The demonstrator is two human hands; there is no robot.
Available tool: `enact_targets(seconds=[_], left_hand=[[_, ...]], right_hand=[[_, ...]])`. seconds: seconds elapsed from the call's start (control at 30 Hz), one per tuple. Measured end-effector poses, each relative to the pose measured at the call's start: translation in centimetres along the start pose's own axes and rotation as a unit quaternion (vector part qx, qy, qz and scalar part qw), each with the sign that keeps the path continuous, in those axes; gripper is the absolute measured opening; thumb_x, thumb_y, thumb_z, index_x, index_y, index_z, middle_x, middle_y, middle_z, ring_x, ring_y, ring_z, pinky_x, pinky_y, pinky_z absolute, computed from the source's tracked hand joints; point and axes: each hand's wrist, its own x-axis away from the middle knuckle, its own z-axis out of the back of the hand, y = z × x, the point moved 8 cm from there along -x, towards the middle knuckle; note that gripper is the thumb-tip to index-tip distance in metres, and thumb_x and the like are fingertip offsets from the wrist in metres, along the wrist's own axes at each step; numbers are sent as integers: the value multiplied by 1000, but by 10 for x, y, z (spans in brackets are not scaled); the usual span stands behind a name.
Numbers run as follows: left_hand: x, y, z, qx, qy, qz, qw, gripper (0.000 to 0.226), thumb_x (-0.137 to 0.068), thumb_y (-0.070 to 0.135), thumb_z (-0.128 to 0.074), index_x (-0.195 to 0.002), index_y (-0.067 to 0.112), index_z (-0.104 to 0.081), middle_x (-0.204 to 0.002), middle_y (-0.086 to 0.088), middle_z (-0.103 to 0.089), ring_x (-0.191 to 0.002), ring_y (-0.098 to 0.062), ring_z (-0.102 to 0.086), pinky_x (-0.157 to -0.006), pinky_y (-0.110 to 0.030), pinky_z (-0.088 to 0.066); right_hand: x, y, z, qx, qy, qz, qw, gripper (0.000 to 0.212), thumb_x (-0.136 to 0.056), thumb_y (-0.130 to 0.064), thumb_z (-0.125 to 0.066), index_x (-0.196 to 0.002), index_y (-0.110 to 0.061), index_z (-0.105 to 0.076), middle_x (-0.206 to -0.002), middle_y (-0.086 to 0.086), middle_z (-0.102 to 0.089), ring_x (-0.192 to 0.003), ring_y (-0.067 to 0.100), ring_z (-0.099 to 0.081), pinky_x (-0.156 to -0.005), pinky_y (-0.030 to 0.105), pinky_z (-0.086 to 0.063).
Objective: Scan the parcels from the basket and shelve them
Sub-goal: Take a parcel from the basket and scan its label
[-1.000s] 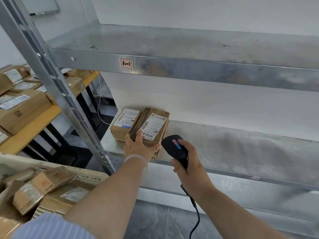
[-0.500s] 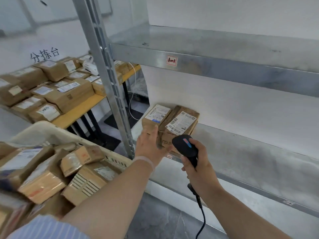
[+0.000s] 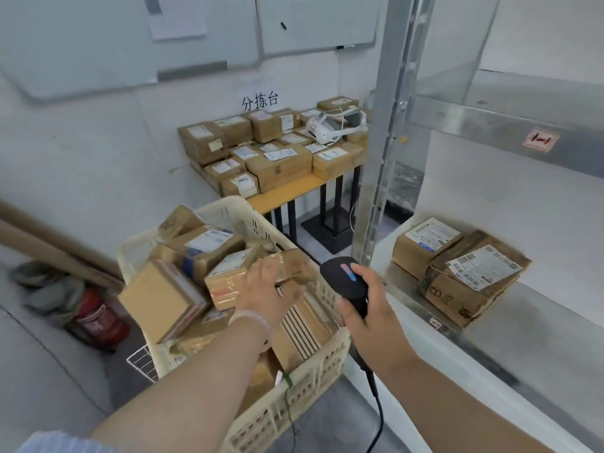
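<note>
A person's left hand (image 3: 266, 294) is stretched out over a cream plastic basket (image 3: 295, 403) in the lower centre of the frame. The basket is heaped with brown cardboard parcels (image 3: 199, 246). The hand's grip is spread, with fingers straight above a taped parcel (image 3: 297, 264) at the top of the heap. Blur hides whether they touch it.

The right hand (image 3: 371, 317), just right of the basket, has its grip wrapped round the handle of a black scanner (image 3: 333, 282). The thumb rests on top and a cable (image 3: 378, 407) hangs below.

At the right of the frame, two labelled parcels (image 3: 425, 246) sit touching side by side on a metal shelf (image 3: 539, 325). In the upper centre, a yellow worktop (image 3: 287, 191) against the wall carries more boxes (image 3: 277, 165).
</note>
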Motion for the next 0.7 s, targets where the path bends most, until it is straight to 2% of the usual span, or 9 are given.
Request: enact_targets(seconds=[0.07, 0.13, 0.17, 0.23, 0.33, 0.43, 0.5, 0.6, 0.7], left_hand=[[-8, -23, 8, -3, -2, 22, 1000, 89, -81, 73, -54, -155, 40, -15, -164, 7, -12, -149, -26, -14, -120, -46, -19], [-20, -38, 12, 5, -15, 49, 999, 90, -79, 75, -53, -153, 45, -12, -163, 5, -14, -149, -27, -18, -118, -49, -23], [-27, -42, 13, 7, -25, 60, 998, 89, -77, 76, -53, -151, 47, -12, -163, 4, -15, -148, -27, -19, -118, -51, -24], [-41, -48, 16, -7, -28, 67, 997, 87, -77, 74, -55, -149, 50, -13, -162, 2, -17, -147, -29, -21, -116, -54, -26], [-57, -67, 28, -41, -6, 93, 995, 88, -79, 73, -55, -151, 46, -14, -161, -3, -20, -147, -30, -19, -117, -51, -24], [-64, -100, 31, -29, -33, 186, 982, 105, -75, 81, -53, -157, 37, -5, -162, -10, -14, -148, -34, -13, -119, -49, -22], [-66, -111, 25, 19, -74, 225, 971, 113, -69, 85, -56, -156, 37, -1, -162, -9, -5, -147, -36, -10, -116, -51, -28], [-71, -110, 19, 64, -93, 245, 963, 113, -64, 82, -63, -154, 44, -7, -156, -5, 0, -142, -37, -17, -111, -50, -36], [-73, -111, 15, 73, -103, 258, 958, 112, -59, 80, -67, -151, 43, -16, -147, -3, -3, -134, -36, -27, -105, -50, -36]], right_hand=[[-6, -5, -17, 4, -11, 0, 1000, 57, -97, -25, -61, -127, -65, -34, -131, -19, -51, -116, 3, -56, -94, 26, -49], [-13, -6, -31, 7, -12, -11, 1000, 55, -95, -31, -60, -126, -68, -33, -127, -28, -49, -109, 2, -58, -90, 24, -49], [-17, -5, -36, 8, -10, -21, 1000, 54, -95, -33, -60, -126, -68, -33, -125, -27, -50, -104, 4, -61, -88, 25, -50], [-23, -1, -46, 9, -2, -45, 999, 54, -96, -33, -60, -126, -69, -33, -121, -14, -57, -97, 10, -64, -83, 29, -53], [-30, 3, -59, 17, 10, -70, 997, 55, -96, -31, -60, -124, -70, -32, -112, -2, -61, -92, 11, -65, -76, 25, -53], [-37, 3, -69, 28, 30, -83, 996, 58, -96, -30, -61, -120, -72, -30, -111, -4, -62, -92, 11, -65, -77, 29, -57], [-42, 1, -78, 34, 39, -84, 995, 59, -96, -27, -62, -120, -71, -30, -118, -13, -58, -95, 11, -66, -81, 29, -56], [-48, -2, -88, 39, 51, -81, 995, 59, -96, -24, -63, -121, -68, -33, -124, -24, -52, -100, 8, -64, -86, 22, -53], [-49, -1, -94, 34, 67, -98, 992, 57, -96, -23, -63, -121, -65, -35, -122, -20, -55, -97, 10, -65, -82, 15, -51]])
